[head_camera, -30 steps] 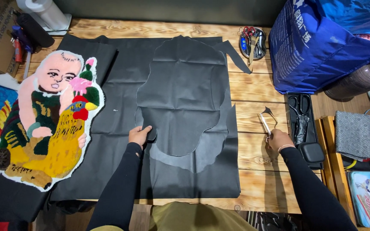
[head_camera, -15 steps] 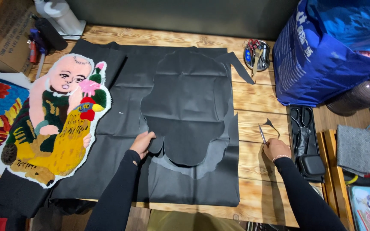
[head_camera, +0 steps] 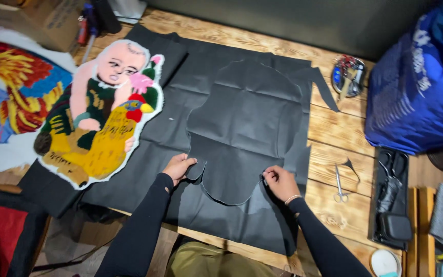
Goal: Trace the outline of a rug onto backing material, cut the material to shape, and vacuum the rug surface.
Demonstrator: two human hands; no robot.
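Pinching the lower edges of the black cutout [head_camera: 244,128], the left hand [head_camera: 178,167] grasps its left rim and the right hand [head_camera: 279,182] its right rim, with the piece lying flat on the larger black sheet [head_camera: 180,92] spread over the wooden table [head_camera: 334,128]. Small scissors [head_camera: 339,185] lie on the wood just right of the right hand, and a tufted rug [head_camera: 101,115] of a child and rooster rests on the sheet's left side.
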